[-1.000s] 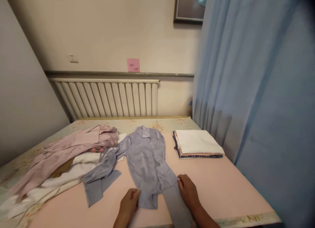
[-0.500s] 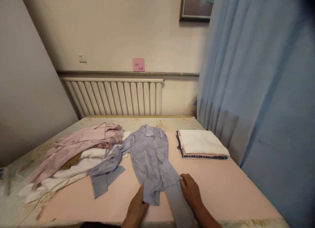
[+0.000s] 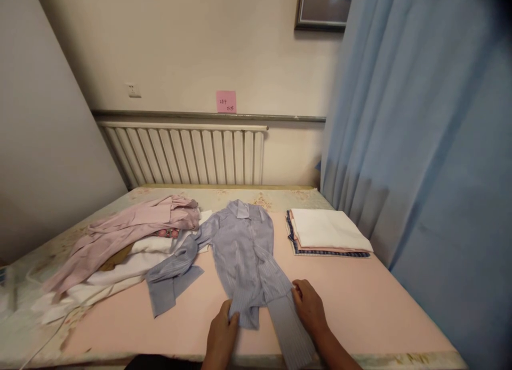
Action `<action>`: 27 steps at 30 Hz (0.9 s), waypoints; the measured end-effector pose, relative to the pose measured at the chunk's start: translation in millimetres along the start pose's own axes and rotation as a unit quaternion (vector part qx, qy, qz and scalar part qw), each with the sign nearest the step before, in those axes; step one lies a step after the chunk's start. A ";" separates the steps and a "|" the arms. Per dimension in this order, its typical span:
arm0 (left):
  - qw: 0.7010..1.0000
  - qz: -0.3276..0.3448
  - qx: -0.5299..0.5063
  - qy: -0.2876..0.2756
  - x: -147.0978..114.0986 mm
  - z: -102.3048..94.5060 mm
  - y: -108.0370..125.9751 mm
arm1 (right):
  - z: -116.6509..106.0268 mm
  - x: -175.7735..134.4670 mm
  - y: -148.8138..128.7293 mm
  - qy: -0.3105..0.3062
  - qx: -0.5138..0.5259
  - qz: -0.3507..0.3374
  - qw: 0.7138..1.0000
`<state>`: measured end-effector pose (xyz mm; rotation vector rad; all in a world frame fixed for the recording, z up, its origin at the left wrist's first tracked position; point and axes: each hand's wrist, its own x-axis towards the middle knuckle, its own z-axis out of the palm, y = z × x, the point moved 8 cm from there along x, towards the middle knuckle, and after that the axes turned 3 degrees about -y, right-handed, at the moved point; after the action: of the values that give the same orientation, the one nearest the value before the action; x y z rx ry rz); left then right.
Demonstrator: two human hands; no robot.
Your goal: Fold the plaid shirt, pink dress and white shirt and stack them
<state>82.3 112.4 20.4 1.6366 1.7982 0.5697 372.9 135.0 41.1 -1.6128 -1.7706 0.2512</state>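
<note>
A blue striped long-sleeved shirt (image 3: 244, 247) lies front up on a pink cloth (image 3: 360, 306), its collar toward the wall. One sleeve bends out to the left with its wide cuff folded over; the other runs down toward me and reaches the front edge. My left hand (image 3: 223, 327) pinches the shirt's lower left hem between thumb and fingers. On the other side, my right hand (image 3: 309, 306) is closed on the edge of the near sleeve, just above its cuff; its fingertips are partly hidden.
To the left, a loose heap of clothes (image 3: 132, 231) holds pink, white and brown pieces. A folded stack (image 3: 330, 231) with white cloth on top lies at the right. Behind the table are a radiator (image 3: 188, 154) and wall; a blue curtain (image 3: 400, 119) hangs along the right.
My left hand has shifted slightly up and left at the hem, its thumb now over the cloth. The right hand stays at the sleeve. The view has tilted slightly.
</note>
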 end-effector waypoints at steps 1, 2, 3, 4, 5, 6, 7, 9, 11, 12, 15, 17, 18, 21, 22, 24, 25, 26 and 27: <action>1.000 0.006 -0.013 0.004 -0.4 0.6 0.2 | 0.2 0.0 0.3 -0.001 0.000 0.001 1.000; 1.000 0.011 -0.025 0.004 -1.0 2.3 0.3 | 0.2 0.1 0.5 -0.003 0.000 0.002 1.000; 0.999 0.014 -0.035 0.003 -1.8 4.7 -0.1 | 0.3 0.2 0.9 -0.004 0.000 0.003 1.000; 0.999 0.018 -0.043 0.002 -2.9 7.5 -0.4 | 0.2 0.3 1.5 -0.005 0.001 0.007 1.000; 0.998 0.022 -0.050 0.000 -4.1 10.6 -0.7 | 0.2 0.5 2.4 -0.006 0.003 0.012 1.000; 0.998 0.029 -0.058 -0.003 -5.3 13.6 -0.7 | 0.2 0.7 3.4 -0.007 0.005 0.019 1.000; 0.997 0.040 -0.068 -0.006 -6.4 16.2 0.0 | 0.2 1.0 4.5 -0.007 0.007 0.025 1.000; 0.993 0.062 -0.095 -0.012 -7.4 19.1 1.9 | 0.2 1.9 6.1 -0.008 0.011 0.037 0.999; 0.991 0.047 -0.127 -0.008 -4.8 17.2 -1.6 | 0.4 3.6 6.7 -0.010 0.014 0.046 0.999; 0.989 0.022 -0.144 0.004 -2.1 14.0 -6.1 | 0.7 4.8 6.9 -0.013 0.014 0.054 0.998; 0.972 -0.088 -0.212 0.060 7.5 1.4 -23.7 | 2.4 10.5 7.1 -0.036 -0.002 0.091 0.995; 0.950 -0.138 -0.268 0.081 13.9 -2.2 -30.1 | 5.3 15.2 7.7 -0.067 -0.018 0.126 0.990; 0.940 -0.153 -0.293 0.081 16.9 -1.8 -30.9 | 6.9 17.4 8.4 -0.084 -0.023 0.144 0.986; 0.920 -0.172 -0.347 0.065 23.2 4.4 -26.4 | 11.2 22.9 12.1 -0.118 -0.025 0.191 0.974; 0.913 -0.175 -0.364 0.060 24.0 7.0 -24.0 | 12.4 24.5 13.4 -0.122 -0.023 0.200 0.972; 0.899 -0.181 -0.396 0.054 24.4 11.2 -19.5 | 15.0 27.1 16.0 -0.128 -0.019 0.210 0.969; 0.893 -0.184 -0.407 0.053 24.4 12.5 -17.8 | 16.4 28.0 17.6 -0.131 -0.015 0.215 0.968; 0.888 -0.188 -0.416 0.053 24.4 13.3 -16.8 | 17.4 28.9 19.2 -0.132 -0.010 0.218 0.967; 0.884 -0.192 -0.422 0.055 24.6 13.5 -16.6 | 17.8 29.8 21.0 -0.133 -0.004 0.222 0.966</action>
<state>79.3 133.1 -4.7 0.6459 1.5395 1.0737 379.7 172.5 27.1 -2.0471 -1.5744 0.6978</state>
